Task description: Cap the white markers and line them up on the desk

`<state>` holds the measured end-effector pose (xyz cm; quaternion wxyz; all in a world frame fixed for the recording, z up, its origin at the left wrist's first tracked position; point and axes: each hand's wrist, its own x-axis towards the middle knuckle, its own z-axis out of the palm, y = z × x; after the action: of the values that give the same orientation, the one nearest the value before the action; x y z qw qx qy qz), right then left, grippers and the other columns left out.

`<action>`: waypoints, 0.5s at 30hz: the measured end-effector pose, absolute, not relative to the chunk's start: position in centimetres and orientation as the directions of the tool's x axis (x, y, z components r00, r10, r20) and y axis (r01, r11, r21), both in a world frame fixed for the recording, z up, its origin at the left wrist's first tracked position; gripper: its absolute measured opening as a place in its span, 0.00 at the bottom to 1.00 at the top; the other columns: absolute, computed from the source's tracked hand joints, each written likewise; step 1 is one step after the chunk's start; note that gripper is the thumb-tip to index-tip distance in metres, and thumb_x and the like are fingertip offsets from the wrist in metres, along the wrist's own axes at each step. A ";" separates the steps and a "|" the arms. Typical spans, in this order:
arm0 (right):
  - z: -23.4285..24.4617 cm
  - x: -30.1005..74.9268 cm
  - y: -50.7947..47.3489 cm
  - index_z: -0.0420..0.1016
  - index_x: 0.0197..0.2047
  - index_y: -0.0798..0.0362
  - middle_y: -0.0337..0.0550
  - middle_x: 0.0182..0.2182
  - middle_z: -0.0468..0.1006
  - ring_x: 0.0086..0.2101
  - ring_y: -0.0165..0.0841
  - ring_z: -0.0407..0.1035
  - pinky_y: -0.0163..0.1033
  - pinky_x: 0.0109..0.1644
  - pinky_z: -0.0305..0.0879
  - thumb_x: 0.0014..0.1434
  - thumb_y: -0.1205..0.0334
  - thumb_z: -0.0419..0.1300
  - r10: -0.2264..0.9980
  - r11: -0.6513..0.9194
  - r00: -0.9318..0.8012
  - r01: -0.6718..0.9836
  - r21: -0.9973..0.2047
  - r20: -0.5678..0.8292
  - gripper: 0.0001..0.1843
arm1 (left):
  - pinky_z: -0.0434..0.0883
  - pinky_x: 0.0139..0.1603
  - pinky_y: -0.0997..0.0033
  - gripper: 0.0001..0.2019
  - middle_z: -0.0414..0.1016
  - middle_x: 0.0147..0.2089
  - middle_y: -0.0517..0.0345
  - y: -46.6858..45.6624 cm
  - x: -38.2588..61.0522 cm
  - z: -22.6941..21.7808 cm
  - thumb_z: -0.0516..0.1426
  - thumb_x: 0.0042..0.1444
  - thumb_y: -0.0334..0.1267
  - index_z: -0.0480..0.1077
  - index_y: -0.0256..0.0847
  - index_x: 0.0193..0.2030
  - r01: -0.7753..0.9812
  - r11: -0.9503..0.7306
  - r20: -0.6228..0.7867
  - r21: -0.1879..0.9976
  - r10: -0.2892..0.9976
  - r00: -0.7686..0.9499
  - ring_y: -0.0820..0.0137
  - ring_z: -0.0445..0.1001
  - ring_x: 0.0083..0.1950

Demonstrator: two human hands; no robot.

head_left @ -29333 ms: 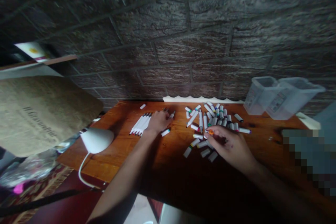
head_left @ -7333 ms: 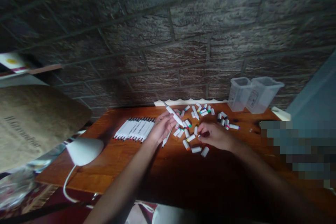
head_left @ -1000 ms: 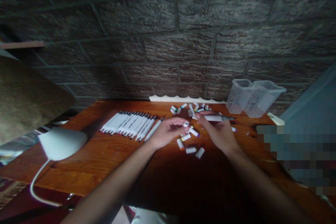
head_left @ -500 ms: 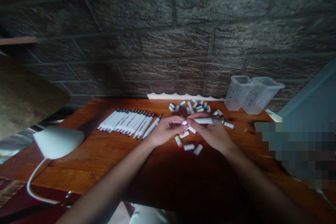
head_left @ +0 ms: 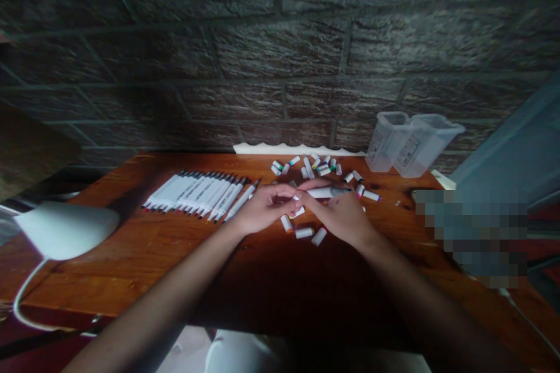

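A white marker (head_left: 320, 193) with a grey end lies across the fingers of my right hand (head_left: 343, 213), which is closed around it. At the marker's left end, the fingers of my left hand (head_left: 265, 210) are pinched on a small white cap (head_left: 296, 198), mostly hidden by the fingertips. Both hands touch there, just above the table. Under and around them lie loose white caps with coloured ends, among them an orange-ended cap (head_left: 286, 223) and a plain-looking cap (head_left: 304, 233). Left of my left hand, several white markers (head_left: 196, 195) lie side by side in a slanted row.
Two joined clear plastic holders (head_left: 406, 145) stand at the back right of the wooden table (head_left: 144, 268). More loose caps (head_left: 324, 170) are scattered behind my hands. A white lamp (head_left: 70, 230) with a cable is at left. The brick wall (head_left: 262, 58) rises behind.
The view has shifted, so the table's contents appear further left and higher. My fingertips have come closer together at the marker's end, covering more of the cap.
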<state>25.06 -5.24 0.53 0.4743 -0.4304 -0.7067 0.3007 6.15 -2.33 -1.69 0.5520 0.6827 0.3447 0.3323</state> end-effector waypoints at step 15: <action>0.8 24.7 -5.6 0.80 0.35 0.51 0.38 0.36 0.83 0.37 0.29 0.76 0.33 0.42 0.69 0.59 0.62 0.60 0.869 0.494 -0.211 0.326 -0.806 0.447 0.07 | 0.71 0.42 0.75 0.14 0.76 0.39 0.54 -2.1 6.0 -1.5 0.64 0.54 0.42 0.74 0.32 0.41 0.146 -0.262 0.141 0.954 0.821 0.553 0.74 0.73 0.38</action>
<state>24.75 -5.61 0.83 0.4731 -0.4134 -0.7232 0.2869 6.03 -2.12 -1.51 0.5064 0.7211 0.3353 0.3333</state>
